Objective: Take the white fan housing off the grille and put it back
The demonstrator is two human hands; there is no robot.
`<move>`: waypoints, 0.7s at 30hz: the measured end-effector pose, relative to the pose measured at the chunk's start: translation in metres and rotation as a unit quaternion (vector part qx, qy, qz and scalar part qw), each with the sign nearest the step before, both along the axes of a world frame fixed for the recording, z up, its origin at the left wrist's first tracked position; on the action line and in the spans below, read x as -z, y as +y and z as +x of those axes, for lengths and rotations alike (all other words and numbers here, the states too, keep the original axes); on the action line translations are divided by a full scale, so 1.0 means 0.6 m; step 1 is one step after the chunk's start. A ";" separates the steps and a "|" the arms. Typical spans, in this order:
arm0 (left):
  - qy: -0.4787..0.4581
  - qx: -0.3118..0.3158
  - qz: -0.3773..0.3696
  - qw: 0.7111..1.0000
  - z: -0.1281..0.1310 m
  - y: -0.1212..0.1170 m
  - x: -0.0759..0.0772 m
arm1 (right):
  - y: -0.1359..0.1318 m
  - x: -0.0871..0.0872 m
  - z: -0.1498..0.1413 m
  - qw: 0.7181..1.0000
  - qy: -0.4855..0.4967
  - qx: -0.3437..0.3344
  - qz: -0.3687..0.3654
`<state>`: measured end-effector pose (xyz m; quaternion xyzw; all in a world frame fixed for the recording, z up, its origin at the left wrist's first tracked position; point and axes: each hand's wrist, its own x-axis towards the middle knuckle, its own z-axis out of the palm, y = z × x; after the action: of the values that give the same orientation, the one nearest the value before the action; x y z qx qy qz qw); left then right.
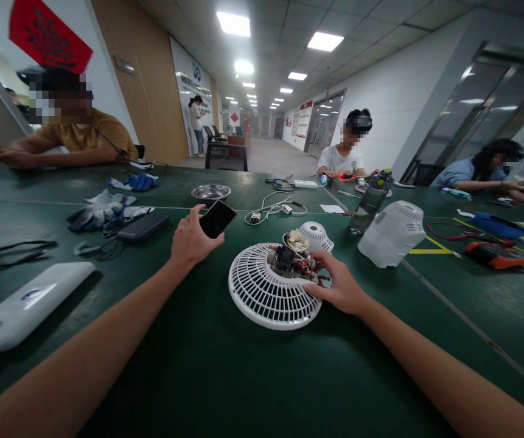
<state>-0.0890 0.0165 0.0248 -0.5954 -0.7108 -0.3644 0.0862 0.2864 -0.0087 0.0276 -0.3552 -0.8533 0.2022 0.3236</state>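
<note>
My left hand (192, 237) grips a smartphone (218, 219) with a dark screen, raised above the table. In front of me a round white fan grille (266, 298) lies on the table, with an exposed fan motor (284, 261) and red wires on top of it. My right hand (338, 283) is closed around the right side of this fan assembly, thumb near the grille's edge and fingers by the wires. Behind the motor sits a small white vented cover (316, 236). Farther right stands a larger white plastic housing (394, 234).
A metal bowl (210, 193), white cables (273, 210) and a water bottle (371, 204) stand beyond the fan. To the left are gloves (101, 210), a dark case (143, 227) and a long white device (33, 304). An orange-black meter (499, 257) lies right. Several people sit around the table.
</note>
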 end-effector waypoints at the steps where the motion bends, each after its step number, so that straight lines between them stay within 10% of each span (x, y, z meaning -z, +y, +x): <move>1: 0.002 0.000 0.002 1.000 -0.001 0.000 0.001 | 0.000 0.000 0.000 1.000 -0.002 -0.001 -0.002; 21: 0.004 0.004 0.021 1.000 0.001 0.000 0.002 | 0.001 0.001 0.001 1.000 -0.004 -0.006 -0.007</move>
<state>-0.0882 0.0163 0.0233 -0.5979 -0.7002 -0.3771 0.0999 0.2869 -0.0079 0.0271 -0.3527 -0.8554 0.2087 0.3168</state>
